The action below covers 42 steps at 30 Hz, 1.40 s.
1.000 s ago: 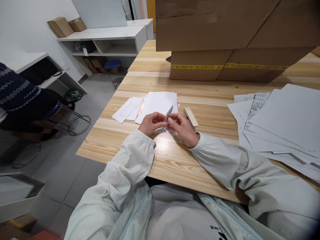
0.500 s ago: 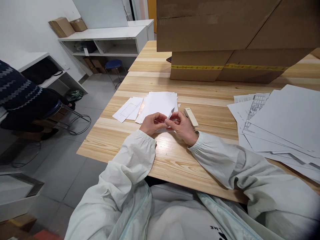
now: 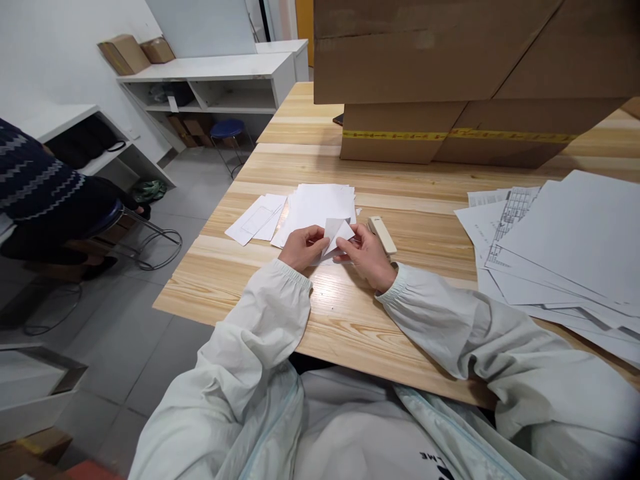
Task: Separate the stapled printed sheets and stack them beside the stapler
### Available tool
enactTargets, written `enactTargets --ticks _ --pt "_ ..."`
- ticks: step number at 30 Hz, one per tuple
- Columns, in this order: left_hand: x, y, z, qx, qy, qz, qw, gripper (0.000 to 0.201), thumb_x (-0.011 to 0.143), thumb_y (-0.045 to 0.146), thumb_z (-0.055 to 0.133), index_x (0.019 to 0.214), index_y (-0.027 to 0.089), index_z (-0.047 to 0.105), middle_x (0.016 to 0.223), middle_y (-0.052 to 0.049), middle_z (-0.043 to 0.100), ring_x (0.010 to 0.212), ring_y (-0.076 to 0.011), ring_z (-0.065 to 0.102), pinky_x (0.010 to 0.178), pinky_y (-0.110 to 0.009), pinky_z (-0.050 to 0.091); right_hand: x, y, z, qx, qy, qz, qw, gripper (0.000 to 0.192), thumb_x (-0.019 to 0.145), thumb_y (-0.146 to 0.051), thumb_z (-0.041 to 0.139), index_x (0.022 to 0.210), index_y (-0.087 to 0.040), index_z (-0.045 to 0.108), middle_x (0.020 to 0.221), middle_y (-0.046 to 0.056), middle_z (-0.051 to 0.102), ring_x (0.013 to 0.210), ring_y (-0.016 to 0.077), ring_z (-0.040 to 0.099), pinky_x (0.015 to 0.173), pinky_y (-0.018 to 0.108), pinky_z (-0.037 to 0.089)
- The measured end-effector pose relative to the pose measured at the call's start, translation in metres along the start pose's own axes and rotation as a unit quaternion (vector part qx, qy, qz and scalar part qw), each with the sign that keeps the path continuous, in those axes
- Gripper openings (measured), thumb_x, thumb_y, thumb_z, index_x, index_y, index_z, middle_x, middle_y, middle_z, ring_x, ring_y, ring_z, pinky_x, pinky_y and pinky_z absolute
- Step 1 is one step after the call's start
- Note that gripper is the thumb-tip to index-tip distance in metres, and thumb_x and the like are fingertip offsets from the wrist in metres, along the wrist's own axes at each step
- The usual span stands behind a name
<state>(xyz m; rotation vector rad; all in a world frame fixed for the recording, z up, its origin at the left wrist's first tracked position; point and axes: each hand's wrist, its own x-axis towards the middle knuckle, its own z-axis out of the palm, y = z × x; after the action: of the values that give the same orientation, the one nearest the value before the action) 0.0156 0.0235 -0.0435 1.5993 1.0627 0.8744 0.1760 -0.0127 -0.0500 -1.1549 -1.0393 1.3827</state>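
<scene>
My left hand (image 3: 300, 247) and my right hand (image 3: 367, 254) both pinch a small folded piece of white paper (image 3: 336, 233), held just above the wooden table (image 3: 350, 320). The paper's flaps stand partly open between my fingers. Right behind it lies a stack of white sheets (image 3: 317, 203). A beige stapler (image 3: 382, 234) rests on the table next to my right hand.
Small printed slips (image 3: 256, 219) lie left of the stack. A spread of large white sheets (image 3: 565, 247) covers the table's right side. Stacked cardboard boxes (image 3: 460, 80) stand at the back. Another person in a dark patterned sweater (image 3: 35, 187) sits at the left by a stool.
The folded paper has opened out between my fingers: it was a narrow upright sliver, now it shows two wider flaps. Both hands stay in place.
</scene>
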Motion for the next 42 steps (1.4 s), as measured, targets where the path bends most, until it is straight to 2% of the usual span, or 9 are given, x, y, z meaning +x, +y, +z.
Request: enactTargets --ticks 5,10,14,17,21,25,29,34,42 --pt "-0.011 0.009 0.006 0.255 0.139 0.118 0.95 0.013 0.081 0.025 0.054 0.081 0.02 0.065 0.083 -0.004 0.071 0.079 -0.018 0.063 0.075 -0.032 0.051 -0.001 0.002 -0.003 -0.05 0.049 -0.055 0.996 0.072 0.071 -0.027 0.069 0.136 -0.028 0.038 0.141 0.011 0.042 0.092 0.0158 0.061 0.067 0.03 0.06" --pt "-0.021 0.02 0.006 0.372 0.134 0.273 0.877 0.018 0.08 0.016 0.052 0.086 0.021 0.067 0.096 -0.006 0.075 0.097 -0.0215 0.063 0.088 -0.036 0.05 -0.002 -0.002 -0.009 -0.103 0.058 -0.109 0.987 0.081 0.071 -0.015 0.064 0.146 -0.033 0.038 0.144 0.008 0.044 0.094 0.0137 0.058 0.088 0.032 0.053" --pt "-0.025 0.024 0.006 0.36 0.104 0.314 0.872 0.019 0.08 0.016 0.053 0.089 0.022 0.069 0.1 -0.005 0.075 0.101 -0.0225 0.063 0.092 -0.039 0.051 0.003 0.001 -0.012 -0.105 0.046 -0.135 0.984 0.072 0.069 -0.014 0.065 0.137 -0.033 0.053 0.143 0.004 0.048 0.089 0.0126 0.059 0.087 0.032 0.052" --pt "-0.029 0.029 0.005 0.345 0.128 0.334 0.868 0.016 0.083 0.021 0.055 0.091 0.023 0.069 0.103 -0.006 0.075 0.106 -0.0238 0.062 0.095 -0.042 0.05 0.007 0.001 -0.014 -0.108 0.032 -0.145 0.983 0.033 0.071 -0.02 0.067 0.103 -0.023 0.074 0.124 0.005 0.063 0.096 0.0168 0.062 0.09 0.034 0.05" --pt "-0.028 0.035 -0.014 0.235 0.311 0.316 0.865 0.029 0.088 0.039 0.055 0.11 0.022 0.063 0.118 -0.008 0.069 0.117 -0.0248 0.059 0.102 -0.046 0.047 0.008 -0.02 -0.018 -0.096 0.073 -0.132 0.984 0.014 0.074 -0.032 0.07 0.083 -0.022 0.075 0.086 0.002 0.071 0.081 0.0182 0.063 0.079 0.035 0.051" --pt "-0.017 0.028 -0.05 -0.032 0.437 0.194 0.878 0.043 0.089 0.051 0.051 0.123 0.026 0.054 0.128 -0.008 0.061 0.12 -0.0215 0.058 0.101 -0.04 0.048 0.004 -0.057 -0.023 -0.072 0.128 -0.216 0.965 0.011 0.074 -0.031 0.075 0.082 -0.025 0.074 0.09 0.001 0.071 0.087 0.0192 0.065 0.081 0.035 0.051" --pt "-0.01 0.024 -0.061 -0.23 0.278 0.026 0.932 0.05 0.082 0.058 0.055 0.114 0.02 0.061 0.117 -0.013 0.068 0.113 -0.0264 0.063 0.095 -0.043 0.051 -0.007 -0.081 -0.024 -0.037 0.114 -0.271 0.955 0.011 0.073 -0.031 0.078 0.081 -0.026 0.071 0.09 0.001 0.071 0.089 0.0194 0.065 0.085 0.037 0.052" --pt "-0.015 0.035 -0.036 -0.289 0.096 -0.026 0.952 0.054 0.081 0.058 0.05 0.107 0.014 0.065 0.104 -0.013 0.073 0.11 -0.0331 0.065 0.091 -0.05 0.053 -0.017 -0.092 -0.026 -0.085 -0.019 -0.228 0.97 0.023 0.073 -0.046 0.079 0.081 -0.025 0.073 0.095 0.005 0.072 0.095 0.0234 0.066 0.087 0.039 0.052" --pt "-0.022 0.038 -0.021 -0.381 0.081 0.019 0.921 0.072 0.077 0.075 0.051 0.117 0.016 0.063 0.115 -0.014 0.071 0.126 -0.0339 0.057 0.103 -0.05 0.049 -0.001 -0.079 -0.032 -0.043 -0.028 -0.213 0.976 0.028 0.073 -0.044 0.08 0.092 -0.024 0.072 0.093 0.002 0.073 0.089 0.0186 0.067 0.084 0.036 0.055"
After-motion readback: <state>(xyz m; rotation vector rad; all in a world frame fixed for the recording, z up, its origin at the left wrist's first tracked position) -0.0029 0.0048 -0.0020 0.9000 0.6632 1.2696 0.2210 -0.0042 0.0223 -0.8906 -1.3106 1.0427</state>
